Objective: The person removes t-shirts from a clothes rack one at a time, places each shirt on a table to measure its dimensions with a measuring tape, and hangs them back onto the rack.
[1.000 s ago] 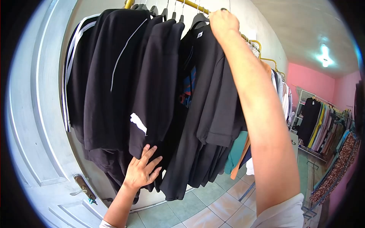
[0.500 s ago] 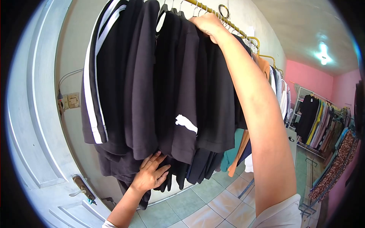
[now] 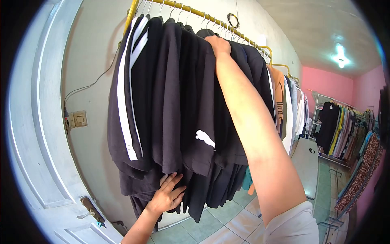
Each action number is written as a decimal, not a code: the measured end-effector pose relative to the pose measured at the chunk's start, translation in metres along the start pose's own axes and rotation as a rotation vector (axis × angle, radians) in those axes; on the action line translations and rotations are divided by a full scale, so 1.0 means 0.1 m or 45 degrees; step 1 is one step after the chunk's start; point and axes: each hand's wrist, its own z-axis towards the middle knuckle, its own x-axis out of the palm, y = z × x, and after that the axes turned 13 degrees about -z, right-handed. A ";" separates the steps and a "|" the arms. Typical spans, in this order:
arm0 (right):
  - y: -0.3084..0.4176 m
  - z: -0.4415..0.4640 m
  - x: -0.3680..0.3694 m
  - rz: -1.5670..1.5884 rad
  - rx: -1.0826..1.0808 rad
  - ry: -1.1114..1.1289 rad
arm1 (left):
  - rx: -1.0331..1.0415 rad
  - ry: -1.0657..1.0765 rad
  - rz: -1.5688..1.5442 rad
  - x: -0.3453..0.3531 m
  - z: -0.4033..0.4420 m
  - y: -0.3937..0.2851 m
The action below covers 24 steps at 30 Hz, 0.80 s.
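Observation:
Black shirts (image 3: 166, 97) hang in a dense row from a yellow rail (image 3: 195, 12). White stripes run down the sleeve of the leftmost shirt, and a white animal logo (image 3: 205, 139) marks another sleeve. My right hand (image 3: 219, 45) is up at the shoulder of a black shirt, just below the hangers, its fingers closed; what they grip is partly hidden. Low down, my left hand (image 3: 167, 195) touches the hems of the dark clothes, fingers spread and holding nothing.
A white door (image 3: 44, 122) with a metal handle (image 3: 90, 209) stands at the left. A socket (image 3: 79, 119) with a cable is on the wall. At the right are a pale table (image 3: 304, 164), a farther clothes rack (image 3: 335, 164) and patterned garments (image 3: 359, 175).
The black shirts have shifted right along the rail and closed together, covering the shirt with the coloured print. My right hand has moved left and down; my left hand has moved right and down.

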 end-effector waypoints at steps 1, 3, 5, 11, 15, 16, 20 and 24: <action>0.00 -0.01 -0.02 0.000 -0.001 -0.005 | -0.009 0.002 -0.013 0.00 -0.01 -0.01; -0.01 -0.02 -0.04 0.190 0.075 0.082 | -0.001 0.004 -0.005 0.01 -0.02 -0.02; -0.08 0.03 -0.11 -0.059 0.105 -0.025 | 0.017 -0.018 -0.020 0.02 -0.05 -0.03; -0.60 -0.05 -0.56 -0.336 0.293 -0.111 | -0.048 0.053 0.003 -0.03 -0.05 -0.17; -0.85 -0.34 -0.64 -0.416 0.235 -0.097 | -0.049 0.059 -0.016 -0.01 -0.05 -0.23; -0.91 -0.44 -0.62 -0.428 0.195 -0.133 | -0.045 0.057 -0.026 0.01 -0.05 -0.25; -1.20 -1.18 -0.58 -0.285 0.076 -0.347 | -0.006 0.068 -0.067 0.19 -0.06 -0.29; -1.61 -2.09 -0.50 -0.270 0.027 -0.299 | 0.021 -0.057 -0.167 0.54 0.00 -0.41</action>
